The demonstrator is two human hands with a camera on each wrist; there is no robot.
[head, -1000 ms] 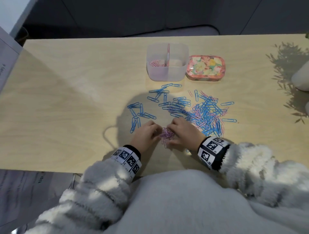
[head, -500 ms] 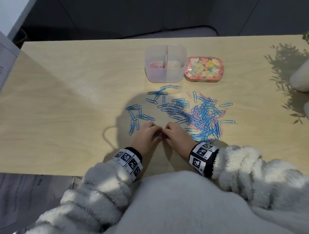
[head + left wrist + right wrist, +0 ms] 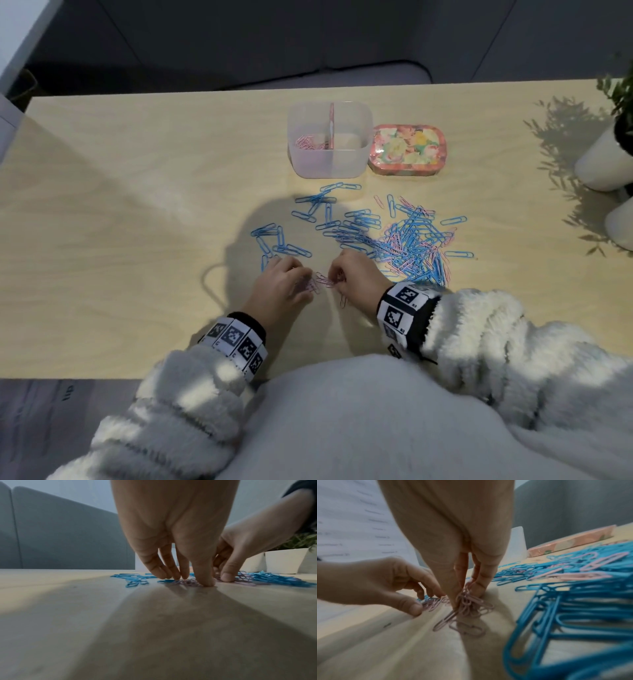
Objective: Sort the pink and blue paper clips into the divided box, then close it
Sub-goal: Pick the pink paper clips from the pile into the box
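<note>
A small heap of pink paper clips point(image 3: 323, 281) lies near the table's front edge between my two hands. My left hand point(image 3: 305, 282) has thumb and fingertips point(image 3: 208, 583) down on the table, curled round part of the pink heap point(image 3: 188, 583). My right hand point(image 3: 465, 596) pinches a bunch of pink clips point(image 3: 469, 604) that hangs partly lifted. The clear divided box point(image 3: 330, 161) stands open at the back, with pink clips point(image 3: 310, 143) in its left compartment. Its flowered lid point(image 3: 407, 150) lies to its right. Mixed blue and pink clips point(image 3: 411, 240) are piled right of my hands.
Loose blue clips point(image 3: 277, 240) are scattered left of and beyond my hands. White plant pots point(image 3: 604, 161) stand at the table's right edge. The wooden table point(image 3: 120, 222) is bare on its left half. Papers point(image 3: 351, 520) lie beyond the left edge.
My hands, pressed together half a second ago, have drawn slightly apart, and pink clips show between them again. The box and lid have not moved.
</note>
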